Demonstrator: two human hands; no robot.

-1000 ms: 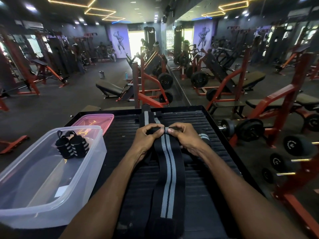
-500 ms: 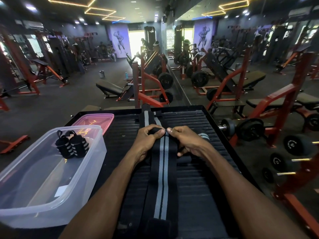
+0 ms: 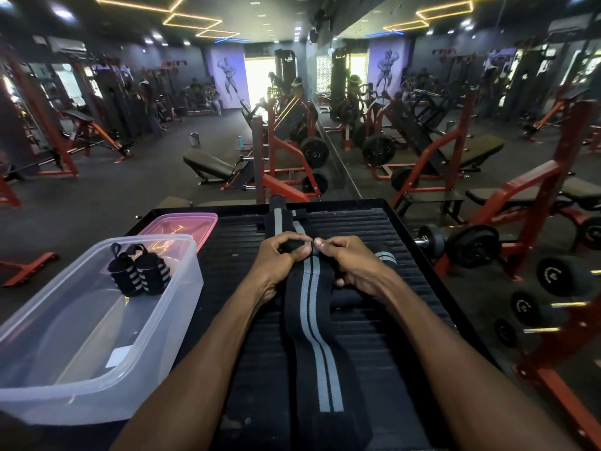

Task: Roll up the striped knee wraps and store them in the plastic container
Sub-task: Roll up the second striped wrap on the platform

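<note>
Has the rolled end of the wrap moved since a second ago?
Cannot tell: both hands, left hand and right hand, sit at about the same ribs of the black tray on the knee wrap.

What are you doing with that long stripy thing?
A person is rolling up a knee wrap on a black ribbed table in a gym. Both hands, left hand and right hand, pinch its far end, where a small roll is starting; the rest lies flat toward the person. Two rolled wraps already sit in the clear container on the left, with a pink lid behind it.
</note>
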